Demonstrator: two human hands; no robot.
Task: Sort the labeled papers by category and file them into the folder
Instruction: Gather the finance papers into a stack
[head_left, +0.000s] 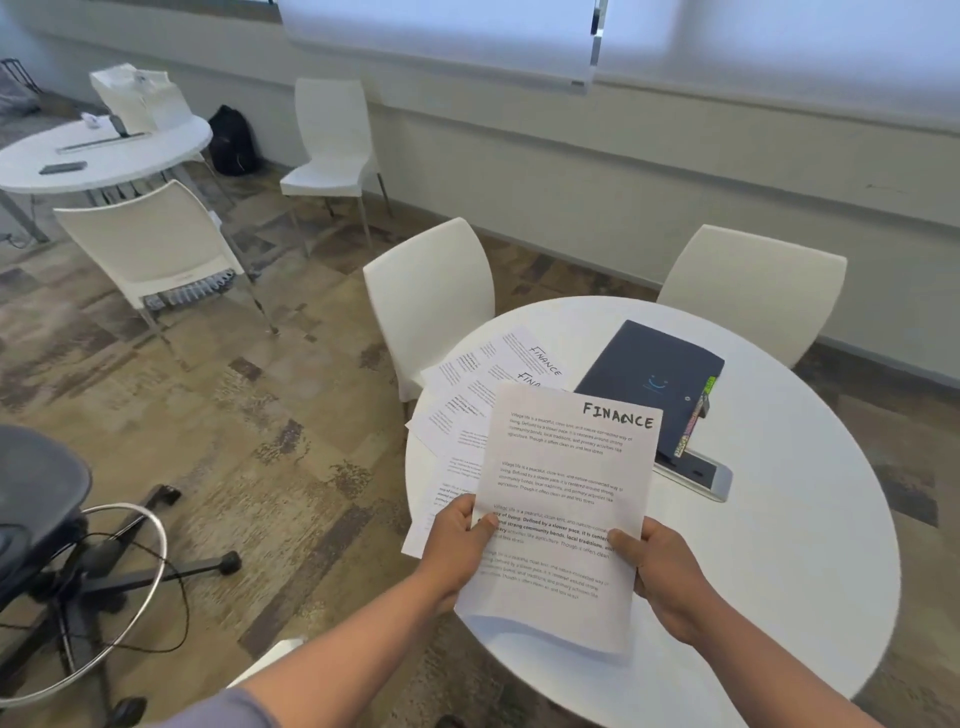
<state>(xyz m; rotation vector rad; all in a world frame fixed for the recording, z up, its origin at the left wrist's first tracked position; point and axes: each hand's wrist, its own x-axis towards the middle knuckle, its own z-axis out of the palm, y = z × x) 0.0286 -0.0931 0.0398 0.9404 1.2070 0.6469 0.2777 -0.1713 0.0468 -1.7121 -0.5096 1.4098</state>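
Observation:
A stack of printed papers (563, 493), the top sheet hand-labeled "FINANCE", is held above the near left part of the round white table (779, 545). My left hand (460, 545) grips its left edge with the thumb on top. My right hand (657, 566) grips its right edge the same way. Several more sheets (467, 400) lie fanned on the table's left side, two showing "FINANCE" labels. A dark blue folder (649, 379) with coloured tabs lies closed at the table's middle back.
A phone or tablet (698, 473) lies partly under the folder's near edge. Two white chairs (431, 296) stand behind the table. A grey office chair (47, 519) with a cable is on the left floor. Another round table (104, 156) stands far left.

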